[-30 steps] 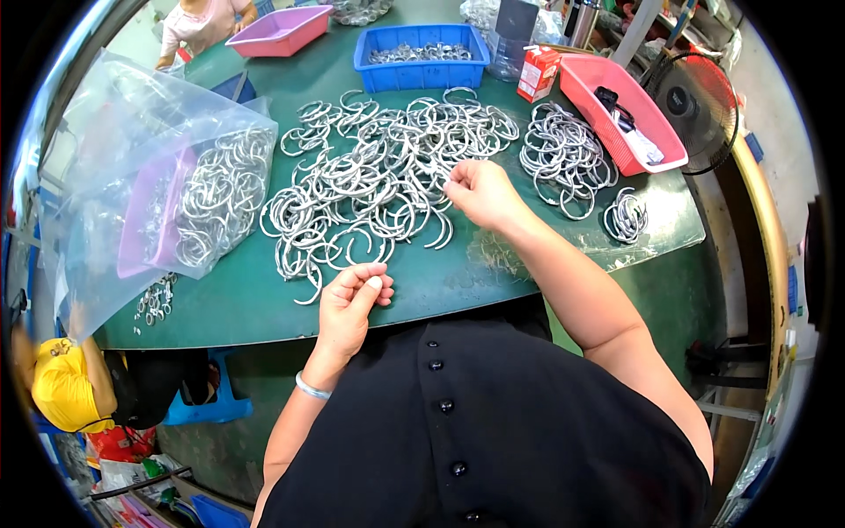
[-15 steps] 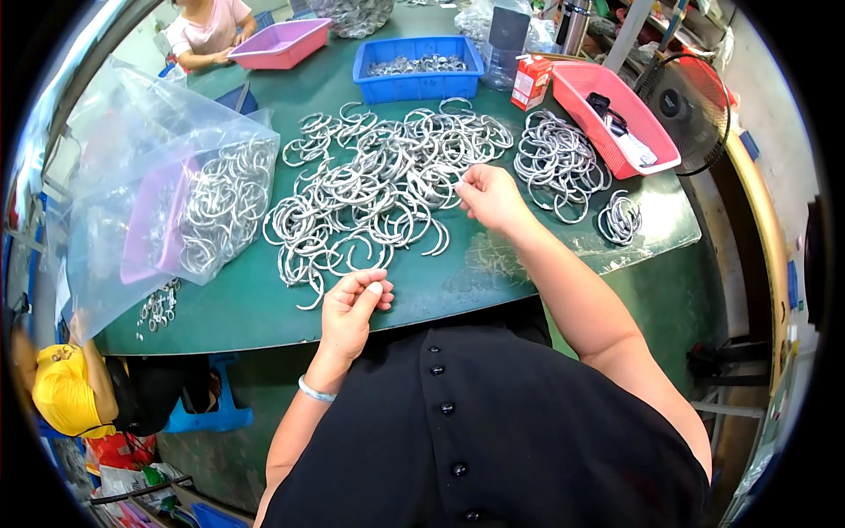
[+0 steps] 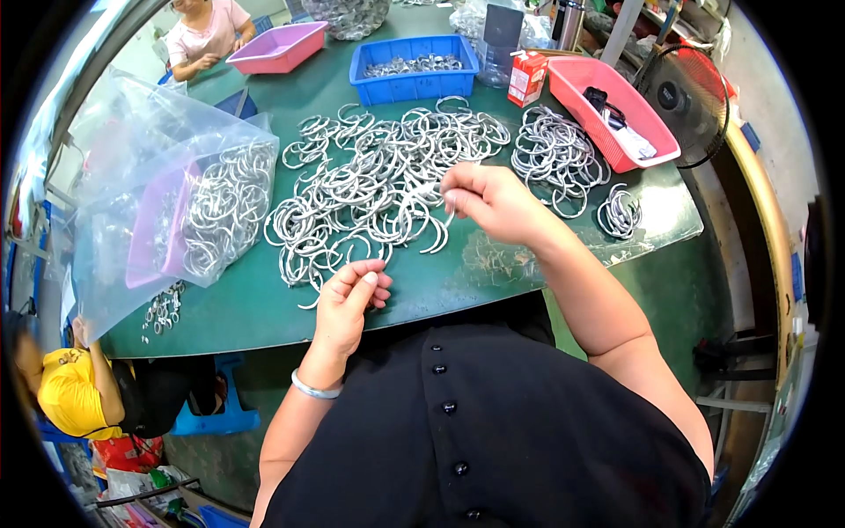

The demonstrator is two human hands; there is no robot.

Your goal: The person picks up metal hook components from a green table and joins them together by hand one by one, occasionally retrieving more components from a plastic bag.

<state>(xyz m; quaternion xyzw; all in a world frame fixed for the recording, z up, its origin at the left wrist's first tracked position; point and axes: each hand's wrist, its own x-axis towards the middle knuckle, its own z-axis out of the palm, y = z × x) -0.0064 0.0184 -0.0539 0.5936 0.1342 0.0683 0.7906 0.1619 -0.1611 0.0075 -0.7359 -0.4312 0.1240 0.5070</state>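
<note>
A broad heap of silver, C-shaped open bangles [image 3: 378, 176] covers the middle of the green table [image 3: 422, 290]. At the heap's right edge my right hand [image 3: 493, 201] pinches one bangle [image 3: 450, 211] between thumb and fingers; it looks blurred and partly hidden by the hand. My left hand [image 3: 348, 299] hovers near the table's front edge, just below the heap. Its thumb is pressed against curled fingers, and whatever they may hold is not visible. To the right lie a smaller pile of bangles [image 3: 556, 154] and a little nested group [image 3: 619, 214].
A clear plastic bag [image 3: 207, 132] with bangles lies left, by small rings [image 3: 163, 310]. Behind stand a blue bin [image 3: 414, 91], a red carton [image 3: 526, 79] and a pink basket [image 3: 651, 158]. A fan [image 3: 678, 106] stands right. Two people sit at the table's left and far side.
My right hand has shifted slightly nearer to me and turned, with a bangle now showing below its fingertips. My left hand has moved a little left and stays pinched.
</note>
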